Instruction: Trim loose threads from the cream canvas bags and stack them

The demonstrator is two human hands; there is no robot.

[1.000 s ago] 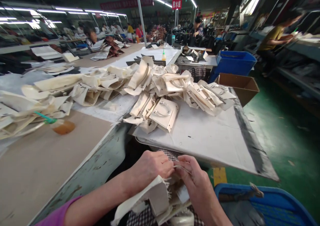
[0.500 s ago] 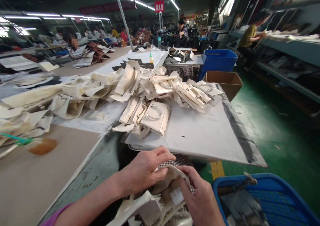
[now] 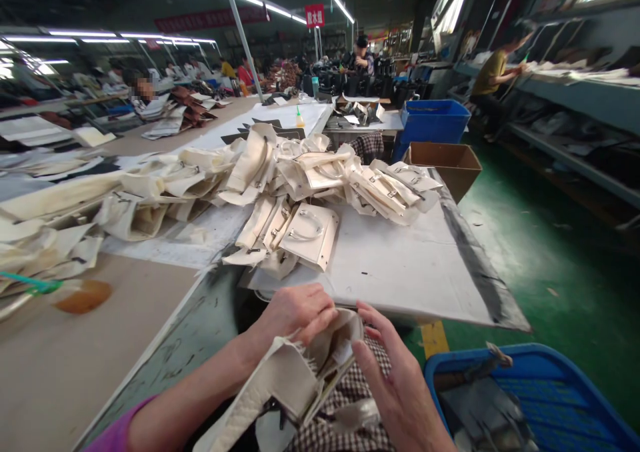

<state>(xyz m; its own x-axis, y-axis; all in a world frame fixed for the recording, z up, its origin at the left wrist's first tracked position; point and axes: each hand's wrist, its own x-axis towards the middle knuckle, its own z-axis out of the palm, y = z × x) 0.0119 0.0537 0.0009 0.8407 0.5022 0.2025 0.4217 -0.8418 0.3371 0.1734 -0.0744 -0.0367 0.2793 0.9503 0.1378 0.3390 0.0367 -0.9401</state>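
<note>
An unfinished cream handbag (image 3: 295, 372) with frayed edges is over my lap, tilted, its opening facing up and showing a pale lining. My left hand (image 3: 295, 313) grips its upper left edge, fingers curled over the rim. At the bag's right rim is my right hand (image 3: 397, 372), thumb and fingers apart; whether a fingertip touches the rim I cannot tell. Below lies brown-and-white checked cloth (image 3: 357, 389), with a blurred clear plastic-like piece (image 3: 355, 415) near my right palm.
Ahead, a white-covered table (image 3: 400, 265) bears a heap of cream handbags (image 3: 310, 172). A bottle of brown liquid (image 3: 83, 297) lies on the left table. At right are a blue basket (image 3: 545, 355), a cardboard box (image 3: 445, 165) and a blue bin (image 3: 435, 122). Other people sit farther off.
My right hand has let go of the bag's edge and opened. The bag has turned and tipped leftward in my left hand, uncovering more checked cloth.
</note>
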